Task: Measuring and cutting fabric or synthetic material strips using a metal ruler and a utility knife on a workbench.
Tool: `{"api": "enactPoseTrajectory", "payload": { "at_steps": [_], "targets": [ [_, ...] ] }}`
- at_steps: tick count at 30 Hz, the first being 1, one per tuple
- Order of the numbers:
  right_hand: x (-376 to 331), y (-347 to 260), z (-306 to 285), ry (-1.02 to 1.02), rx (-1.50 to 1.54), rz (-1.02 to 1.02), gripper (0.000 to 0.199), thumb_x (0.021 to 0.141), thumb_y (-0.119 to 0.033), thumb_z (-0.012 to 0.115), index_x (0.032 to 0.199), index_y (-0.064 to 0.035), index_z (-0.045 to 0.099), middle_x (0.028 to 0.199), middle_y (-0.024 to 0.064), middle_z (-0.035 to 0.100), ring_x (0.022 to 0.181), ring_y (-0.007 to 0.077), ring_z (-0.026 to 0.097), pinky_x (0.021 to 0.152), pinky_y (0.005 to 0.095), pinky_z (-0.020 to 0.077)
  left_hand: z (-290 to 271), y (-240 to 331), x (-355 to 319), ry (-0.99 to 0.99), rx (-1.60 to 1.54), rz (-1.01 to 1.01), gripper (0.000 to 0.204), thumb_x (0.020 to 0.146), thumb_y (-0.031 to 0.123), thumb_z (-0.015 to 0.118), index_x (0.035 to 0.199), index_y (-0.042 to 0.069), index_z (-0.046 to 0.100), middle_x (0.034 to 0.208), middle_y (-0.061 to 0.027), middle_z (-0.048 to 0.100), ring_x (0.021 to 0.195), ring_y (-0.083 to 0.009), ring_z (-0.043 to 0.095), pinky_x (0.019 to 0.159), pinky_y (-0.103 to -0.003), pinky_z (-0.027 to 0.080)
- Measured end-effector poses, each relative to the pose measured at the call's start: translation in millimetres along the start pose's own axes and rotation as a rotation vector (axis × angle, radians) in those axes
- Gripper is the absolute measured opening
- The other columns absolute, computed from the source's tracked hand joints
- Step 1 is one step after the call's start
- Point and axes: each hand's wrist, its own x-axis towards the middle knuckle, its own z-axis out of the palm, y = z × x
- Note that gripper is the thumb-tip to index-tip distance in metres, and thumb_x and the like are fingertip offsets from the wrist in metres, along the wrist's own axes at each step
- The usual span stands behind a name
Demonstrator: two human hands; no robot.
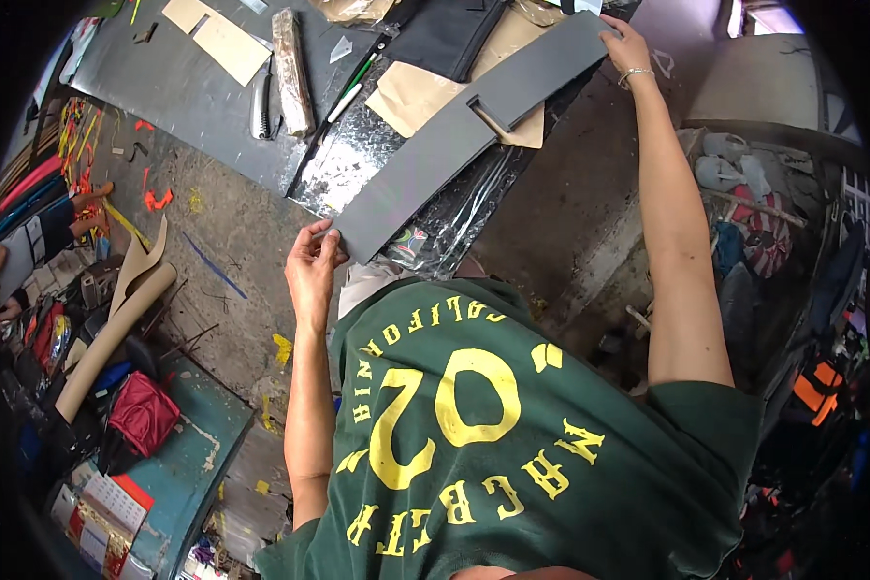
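Note:
A long, flat dark grey strip (411,188) with a rectangular cut-out near its middle slants over the table's edge. My left hand (314,261) pinches its lower-left end between thumb and fingers. At the far upper-right end, my right hand (628,46) grips the strip's corner, arm stretched out. Beneath the strip lie tan card pieces (411,97) and a black fabric piece (445,34). Left of it on the dark table are a white pen (344,103), a long worn block (292,72) and a dark ribbed handle (260,104).
Another tan card with a small notch (227,48) lies farther left on the table. A brown roll (116,338) leans on the left, near a red bag (143,419) on a green table (198,425). Another person's limbs (87,208) show at the left. Cluttered bundles (744,193) fill the right.

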Motion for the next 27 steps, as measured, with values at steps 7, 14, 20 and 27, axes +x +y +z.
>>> {"api": "enactPoseTrajectory", "payload": {
  "at_steps": [7, 14, 20, 27],
  "targets": [
    [15, 12, -5, -0.069, -0.028, 0.025, 0.046, 0.087, -0.031, 0.068, 0.131, -0.0176, 0.072, 0.108, 0.0123, 0.077, 0.086, 0.0201, 0.071, 0.08, 0.0332, 0.0557, 2, 13, -1, 0.065, 0.151, 0.007, 0.029, 0.101, 0.018, 0.071, 0.123, -0.001, 0.07, 0.089, -0.0028, 0.07, 0.076, -0.008, 0.063, 0.072, -0.025, 0.057],
    [23, 1, -10, -0.14, -0.042, -0.008, 0.046, 0.088, -0.028, 0.067, 0.133, -0.0178, 0.07, 0.096, 0.0073, 0.076, 0.076, 0.0186, 0.07, 0.07, 0.0334, 0.0556, 3, 20, -3, 0.089, 0.217, -0.002, 0.028, 0.098, 0.017, 0.071, 0.122, 0.003, 0.073, 0.091, -0.0065, 0.075, 0.075, -0.0106, 0.07, 0.07, -0.026, 0.059],
    [17, -9, -13, -0.186, -0.191, 0.113, 0.046, 0.091, -0.029, 0.066, 0.136, -0.0205, 0.068, 0.078, 0.0027, 0.071, 0.056, 0.0139, 0.062, 0.06, 0.0326, 0.0519, 9, 26, -7, 0.175, 0.199, -0.001, 0.029, 0.096, 0.016, 0.074, 0.118, -0.003, 0.072, 0.093, -0.0083, 0.075, 0.077, -0.0124, 0.072, 0.07, -0.027, 0.06],
    [-3, -19, -9, 0.123, -0.585, -0.204, 0.044, 0.09, -0.028, 0.069, 0.132, -0.0162, 0.069, 0.099, 0.0123, 0.074, 0.09, 0.0313, 0.07, 0.087, 0.0406, 0.055, 13, 23, -8, 0.194, 0.227, -0.003, 0.036, 0.094, 0.02, 0.079, 0.121, -0.002, 0.072, 0.095, -0.0096, 0.076, 0.079, -0.0158, 0.073, 0.074, -0.03, 0.061]
  ]
}}
